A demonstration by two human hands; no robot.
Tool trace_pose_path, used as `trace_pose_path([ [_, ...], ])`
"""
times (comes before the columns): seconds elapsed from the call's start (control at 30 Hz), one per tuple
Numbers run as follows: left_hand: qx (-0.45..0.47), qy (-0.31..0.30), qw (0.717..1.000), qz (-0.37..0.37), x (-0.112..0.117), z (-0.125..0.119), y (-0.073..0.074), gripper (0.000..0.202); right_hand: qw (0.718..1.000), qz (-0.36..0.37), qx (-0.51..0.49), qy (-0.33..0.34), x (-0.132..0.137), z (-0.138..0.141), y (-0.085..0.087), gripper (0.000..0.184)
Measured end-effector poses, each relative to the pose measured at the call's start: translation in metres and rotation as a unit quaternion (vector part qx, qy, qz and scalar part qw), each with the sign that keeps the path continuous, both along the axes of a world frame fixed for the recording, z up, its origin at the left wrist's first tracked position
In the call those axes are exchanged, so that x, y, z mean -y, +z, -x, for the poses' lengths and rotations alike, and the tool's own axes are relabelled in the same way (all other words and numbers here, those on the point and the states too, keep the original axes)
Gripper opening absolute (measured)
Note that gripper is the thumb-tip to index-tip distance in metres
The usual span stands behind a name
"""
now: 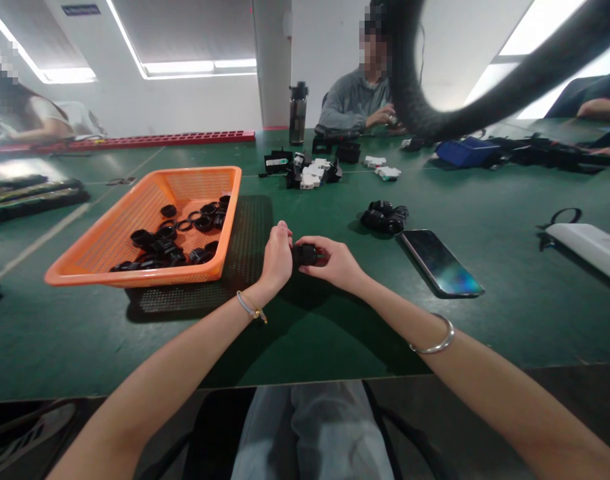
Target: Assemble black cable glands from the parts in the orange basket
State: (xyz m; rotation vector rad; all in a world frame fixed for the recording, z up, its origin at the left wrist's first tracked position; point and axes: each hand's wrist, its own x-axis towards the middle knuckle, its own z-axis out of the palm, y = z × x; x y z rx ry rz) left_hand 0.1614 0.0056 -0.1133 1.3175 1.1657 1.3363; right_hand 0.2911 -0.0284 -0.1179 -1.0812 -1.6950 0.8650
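Between my two hands, just above the green table (305,347), is a small black cylindrical part (305,255). My right hand (335,261) pinches it from the right with thumb and fingers. My left hand (279,257) is closed around its left end, palm turned inward, so that end is hidden. To the left stands an orange perforated basket (135,276) with several black round caps, rings and cylindrical parts (167,250) in it. A cluster of similar black parts (385,217) lies on the table beyond my right hand.
A smartphone (441,263) lies right of my right hand, with a white device (589,247) farther right. Black and white small parts (312,171) and a dark bottle (298,113) stand farther back. A co-worker (352,100) sits across the table. A blurred black loop (425,120) hangs at upper right.
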Motion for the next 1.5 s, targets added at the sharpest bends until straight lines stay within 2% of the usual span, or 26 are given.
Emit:
trace_pose_path([
  [0.1, 0.074, -0.031, 0.995, 0.059, 0.0, -0.001, 0.002, 0.032, 0.999, 0.008, -0.007, -0.033, -0.001, -0.002, 0.001, 0.043],
  [0.2, 0.117, -0.093, 0.985, 0.085, 0.002, 0.002, 0.006, 0.014, 0.998, 0.005, -0.026, -0.058, -0.004, -0.006, 0.004, 0.042],
  [0.27, 0.098, -0.134, 0.982, 0.091, 0.003, 0.007, 0.008, 0.008, 0.998, 0.006, -0.035, -0.06, -0.005, -0.009, 0.005, 0.043],
  [0.43, -0.002, -0.193, 0.973, 0.124, 0.001, 0.02, 0.008, 0.012, 0.997, 0.044, -0.046, -0.047, -0.008, -0.014, 0.003, 0.057],
  [0.5, 0.002, -0.207, 0.971, 0.121, -0.001, 0.023, 0.007, 0.015, 0.995, 0.06, -0.066, -0.038, -0.009, -0.015, 0.002, 0.058],
  [0.63, 0.04, -0.234, 0.964, 0.118, -0.003, 0.026, 0.005, 0.014, 0.995, 0.061, -0.084, -0.008, -0.012, -0.019, 0.0, 0.048],
  [1.07, 0.04, -0.237, 0.966, 0.092, -0.004, 0.028, 0.0, 0.009, 0.997, 0.043, -0.046, -0.036, -0.015, -0.026, 0.0, 0.045],
  [1.27, 0.047, -0.231, 0.967, 0.096, -0.006, 0.027, -0.001, 0.009, 0.995, 0.052, -0.082, -0.006, -0.017, -0.028, -0.003, 0.06],
  [1.5, 0.051, -0.232, 0.966, 0.102, -0.007, 0.026, 0.0, 0.009, 0.995, 0.058, -0.084, 0.007, -0.016, -0.03, 0.0, 0.044],
])
